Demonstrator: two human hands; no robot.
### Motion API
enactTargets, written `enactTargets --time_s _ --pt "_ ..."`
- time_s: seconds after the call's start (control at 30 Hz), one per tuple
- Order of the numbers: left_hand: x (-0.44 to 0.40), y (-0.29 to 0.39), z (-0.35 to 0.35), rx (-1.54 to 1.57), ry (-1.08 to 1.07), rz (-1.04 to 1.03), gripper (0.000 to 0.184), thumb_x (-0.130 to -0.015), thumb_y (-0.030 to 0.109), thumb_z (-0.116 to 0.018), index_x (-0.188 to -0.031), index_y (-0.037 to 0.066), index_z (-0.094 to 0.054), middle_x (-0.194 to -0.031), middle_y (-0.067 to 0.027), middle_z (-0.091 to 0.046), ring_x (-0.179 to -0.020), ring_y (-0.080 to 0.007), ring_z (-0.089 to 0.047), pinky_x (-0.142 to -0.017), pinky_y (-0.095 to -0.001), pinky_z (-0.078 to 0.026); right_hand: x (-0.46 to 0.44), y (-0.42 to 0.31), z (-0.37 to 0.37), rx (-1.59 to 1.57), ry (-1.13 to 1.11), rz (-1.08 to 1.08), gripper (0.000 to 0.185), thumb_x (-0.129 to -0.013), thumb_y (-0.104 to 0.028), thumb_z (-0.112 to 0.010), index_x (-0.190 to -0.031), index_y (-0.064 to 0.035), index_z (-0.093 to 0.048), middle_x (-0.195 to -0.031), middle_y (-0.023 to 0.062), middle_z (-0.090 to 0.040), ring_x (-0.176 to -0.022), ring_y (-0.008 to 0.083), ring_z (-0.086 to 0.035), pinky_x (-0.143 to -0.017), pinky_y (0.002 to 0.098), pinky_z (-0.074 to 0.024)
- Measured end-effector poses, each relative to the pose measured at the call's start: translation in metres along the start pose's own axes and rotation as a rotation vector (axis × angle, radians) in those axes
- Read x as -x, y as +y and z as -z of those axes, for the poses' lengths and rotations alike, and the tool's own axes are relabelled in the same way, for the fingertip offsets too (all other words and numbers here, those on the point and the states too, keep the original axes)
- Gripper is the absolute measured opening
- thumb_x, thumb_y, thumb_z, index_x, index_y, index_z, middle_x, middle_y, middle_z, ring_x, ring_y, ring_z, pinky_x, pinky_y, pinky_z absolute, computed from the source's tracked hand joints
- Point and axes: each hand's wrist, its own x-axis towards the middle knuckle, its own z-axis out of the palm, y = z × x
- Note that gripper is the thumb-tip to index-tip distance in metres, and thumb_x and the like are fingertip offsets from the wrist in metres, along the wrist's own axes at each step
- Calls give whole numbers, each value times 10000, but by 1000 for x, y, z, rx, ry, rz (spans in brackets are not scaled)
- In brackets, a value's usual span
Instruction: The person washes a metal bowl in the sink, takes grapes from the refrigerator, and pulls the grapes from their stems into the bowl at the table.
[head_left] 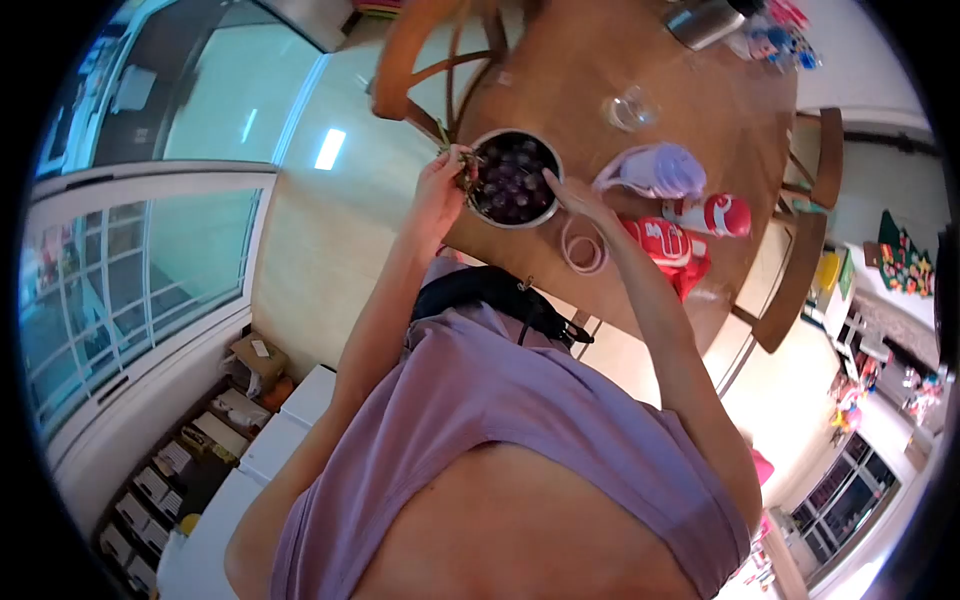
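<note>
A round, light-rimmed bowl (pixel 478 212) sits at the near left edge of the wooden table, filled with dark purple grapes (pixel 515 180). At its left rim my left hand (pixel 440 185) is closed around a green-brown grape stem (pixel 466 172), with a stalk sticking up past the fingers. On the opposite side my right hand (pixel 580 196) is at the bowl's rim, one fingertip reaching over it beside the grapes. Its other fingers are partly hidden, and it appears to grip the rim.
On the table (pixel 560 90) are a clear glass (pixel 632 108), a lilac bottle (pixel 664 170) with a looped strap, a red-and-white bottle (pixel 708 215), a red pouch (pixel 668 250) and a metal flask (pixel 705 25). Wooden chairs (pixel 400 65) stand beside it.
</note>
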Motion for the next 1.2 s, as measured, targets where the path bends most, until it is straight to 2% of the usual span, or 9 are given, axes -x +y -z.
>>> enactTargets --time_s 0.13,0.2,0.27,0.33,0.43,0.53,0.7,0.87,1.2 --pt "17 20 14 42 10 9 188 -945 159 -469 -1001 3 -558 -844 -75 -596 -788 -160 -568 -730 -285 -467 34 -24 11 9 91 58 790 -890 -651 -238 -923 53 -595 -698 170 -603 -781 303 -580 -769 399 -432" --pt "26 36 7 9 12 -1 183 -942 137 -478 -983 0 -591 -911 -73 -616 -779 -149 -573 -732 -266 -466 62 -64 30 -21 51 44 835 -872 -669 -233 -1046 72 -576 -970 302 -607 -1027 406 -554 -898 419 -400" --pt "31 57 1 33 -120 13 167 -935 137 -494 -972 8 -593 -933 -43 -612 -806 -130 -579 -742 -262 -467 54 -59 28 -23 -46 -75 836 -871 -674 -234 -1070 68 -563 -968 292 -612 -1030 394 -555 -898 402 -403" --pt "43 96 -11 -17 -179 -30 168 -934 174 -511 -958 22 -580 -880 -26 -609 -797 -104 -580 -742 -242 -462 75 -132 53 -11 -192 -197 740 -889 -646 -306 -915 37 -590 -677 57 -572 -678 188 -539 -635 320 -445" --pt "59 170 -3 -88 -322 -49 181 -934 216 -521 -946 42 -569 -925 -5 -583 -871 -67 -544 -783 -226 -436 84 -244 58 112 -155 -91 832 -861 -699 -239 -944 43 -607 -813 179 -626 -784 287 -583 -751 382 -461" --pt "68 252 22 -217 -378 -173 182 -936 210 -521 -972 37 -564 -943 5 -570 -905 -58 -522 -812 -218 -418 59 -331 40 -35 -248 -60 818 -852 -715 -245 -850 7 -628 -730 92 -598 -669 201 -542 -636 338 -464" --pt "35 364 103 -407 -232 -355 187 -930 185 -528 -1022 26 -561 -964 5 -566 -919 -65 -513 -835 -218 -405 -71 -408 -11 -100 -319 160 809 -849 -719 -246 -856 -11 -638 -752 73 -606 -671 167 -546 -623 300 -462" --pt "-20 492 177 -421 -13 -567 216 -928 209 -533 -1032 24 -571 -909 6 -568 -868 -56 -511 -769 -205 -413 -170 -582 -22 53 -418 214 806 -849 -723 -222 -779 -17 -605 -698 99 -580 -640 161 -539 -590 294 -438" --pt "-145 798 306 -32 362 -963 270 -952 248 -474 -1078 19 -541 -923 -42 -592 -850 -105 -558 -798 -234 -448 -437 -900 -33 219 -447 580 808 -880 -650 -228 -779 74 -575 -630 159 -579 -626 269 -572 -649 387 -446"
